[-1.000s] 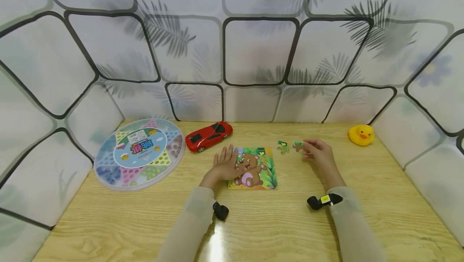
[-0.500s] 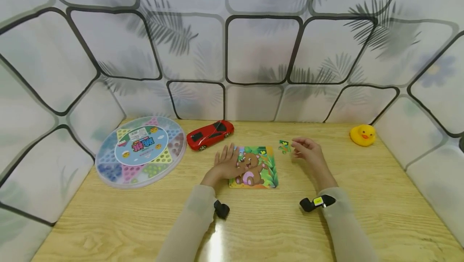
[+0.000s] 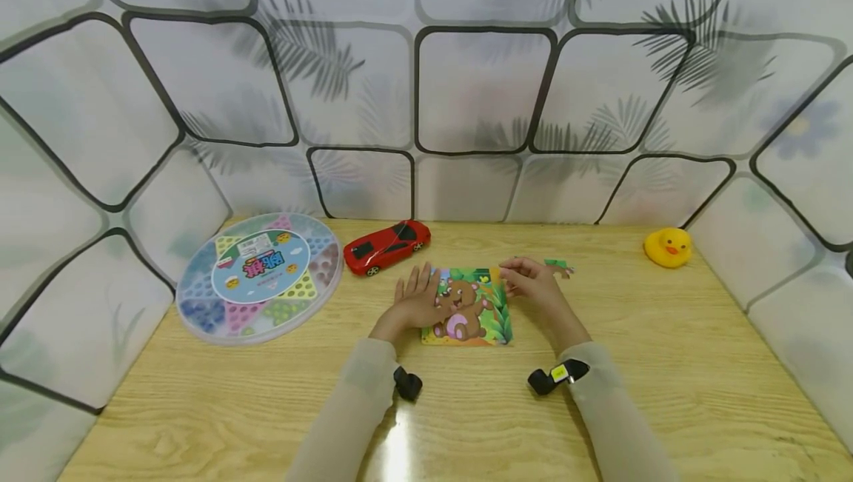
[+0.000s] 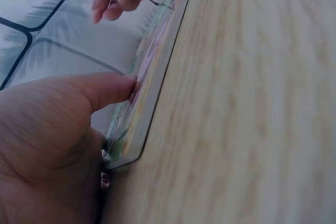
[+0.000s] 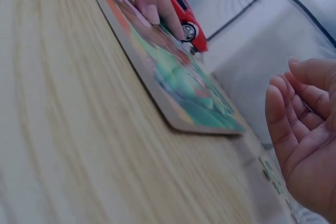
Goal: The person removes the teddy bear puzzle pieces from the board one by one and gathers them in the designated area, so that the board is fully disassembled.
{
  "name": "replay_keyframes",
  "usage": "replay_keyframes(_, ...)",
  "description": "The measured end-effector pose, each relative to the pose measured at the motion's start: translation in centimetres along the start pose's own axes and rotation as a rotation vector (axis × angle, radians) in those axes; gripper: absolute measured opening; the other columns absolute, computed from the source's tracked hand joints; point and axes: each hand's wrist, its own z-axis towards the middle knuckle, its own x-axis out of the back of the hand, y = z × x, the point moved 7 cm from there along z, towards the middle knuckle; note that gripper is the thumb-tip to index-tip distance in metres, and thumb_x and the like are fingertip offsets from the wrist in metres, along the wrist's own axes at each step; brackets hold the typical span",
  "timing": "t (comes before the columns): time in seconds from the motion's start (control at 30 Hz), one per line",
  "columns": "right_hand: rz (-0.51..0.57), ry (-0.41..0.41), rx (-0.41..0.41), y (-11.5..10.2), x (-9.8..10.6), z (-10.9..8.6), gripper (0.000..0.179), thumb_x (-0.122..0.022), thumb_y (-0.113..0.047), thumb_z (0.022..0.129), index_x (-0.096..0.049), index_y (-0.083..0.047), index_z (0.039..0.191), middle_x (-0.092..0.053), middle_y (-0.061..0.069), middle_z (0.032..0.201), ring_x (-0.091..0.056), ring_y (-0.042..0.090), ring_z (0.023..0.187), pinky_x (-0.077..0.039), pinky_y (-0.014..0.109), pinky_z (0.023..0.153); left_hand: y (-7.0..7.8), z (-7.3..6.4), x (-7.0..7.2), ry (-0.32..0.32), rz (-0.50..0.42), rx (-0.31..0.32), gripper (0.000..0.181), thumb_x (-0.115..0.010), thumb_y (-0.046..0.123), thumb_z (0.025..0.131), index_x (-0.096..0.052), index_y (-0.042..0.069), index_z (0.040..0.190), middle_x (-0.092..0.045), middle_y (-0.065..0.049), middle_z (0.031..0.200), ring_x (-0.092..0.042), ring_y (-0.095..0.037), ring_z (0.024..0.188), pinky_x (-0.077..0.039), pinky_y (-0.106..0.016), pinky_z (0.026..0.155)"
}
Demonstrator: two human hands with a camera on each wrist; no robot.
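Though it lies flat, the colourful puzzle [image 3: 472,307] shows a brown bear [image 3: 460,313].

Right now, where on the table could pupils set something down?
Bare table: right of the right sleeve, and between the loose piece and yellow duck. Crowded: the bear puzzle, under the left hand, with the right hand and red car close.

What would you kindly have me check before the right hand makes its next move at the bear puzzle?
1. Bear puzzle steadied: ok, the left hand rests on it.
2. Right hand free: ok, no piece shows in its fingers.
3. Red car clear of the puzzle: ok, apart.
4. Whole puzzle face visible: not ok, the left hand covers part.
5. Pieces fitted under that hand: cannot tell, hidden.
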Motion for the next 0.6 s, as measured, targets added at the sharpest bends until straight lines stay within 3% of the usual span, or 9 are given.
replay_keyframes(0.33, -0.048, -0.08, -0.01, 0.4, -3.0, 1.0, 0.036, -0.06, -0.009, 0.093, -0.052, 0.017, 0.117, -0.063, 0.01, 0.085, -0.06, 0.008, 0.064, -0.053, 0.022, 0.06, 0.4, -0.3, 0.3, -0.01, 0.013, 0.007, 0.084, -0.045, 0.049, 0.095, 0.004, 0.013, 0.152, 0.018, -0.005, 0.156, 0.023, -0.023, 0.141, 0.016, -0.049, 0.11)
replay_keyframes(0.6, -0.063, -0.137, -0.089, 1.0, -5.7, 1.8, 0.036, -0.06, -0.013, 0.093, -0.055, 0.011, 0.118, -0.061, 0.005, 0.08, -0.058, 0.01, 0.063, -0.05, 0.022, 0.057, 0.0, 0.1, -0.1, -0.01, 0.01, -0.004, 0.085, -0.042, 0.051, 0.094, 0.007, 0.014, 0.152, 0.022, -0.004, 0.155, 0.025, -0.023, 0.14, 0.017, -0.05, 0.109)
